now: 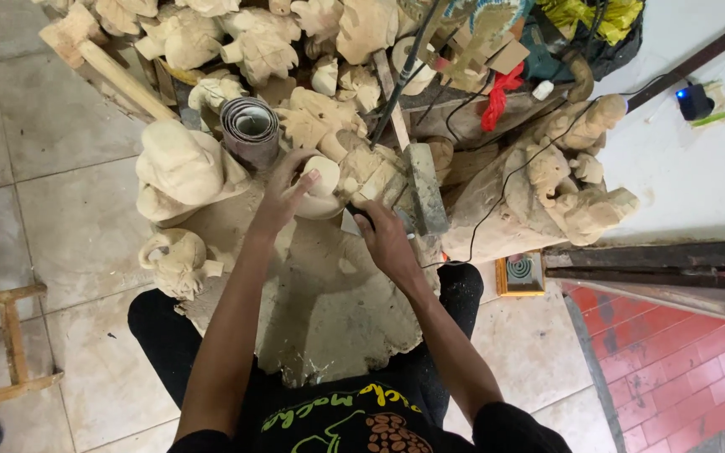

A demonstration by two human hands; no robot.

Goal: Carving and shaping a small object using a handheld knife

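Black-clad knees and a dark printed shirt are filling the bottom of the view, with a broad, pale, dust-coated wooden slab [329,310] lying across the lap. At its far end a small, rounded, pale carved wooden piece [322,191] is sitting, and both hands are working on it. The left hand [283,195] is cupping the piece from its left side, fingers spread and curled over its rounded top, thumb pressing against the front. The right hand [383,237] is closing around a dark-handled tool [361,214] whose tip is meeting the piece's right side; what kind of tool it is cannot be told.

Judging by its look, the carving is stiff, dry and fairly light, but powdery with dust and so likely slippery under bare fingers. Thin projecting details would probably chip, so the solid rounded body seems the safest place to hold, as the left hand is doing.

Just beyond the piece, a grey roll of abrasive paper [250,126] is standing on end, beside a bulky, rounded, pale wood carving [179,168]. A smaller jug-shaped carving [174,258] is resting at the slab's left edge. Further out, many unfinished pale figures [253,42] are piled up, and a larger carved sculpture [564,184] is leaning to the right, with black cables [497,201] trailing over it.
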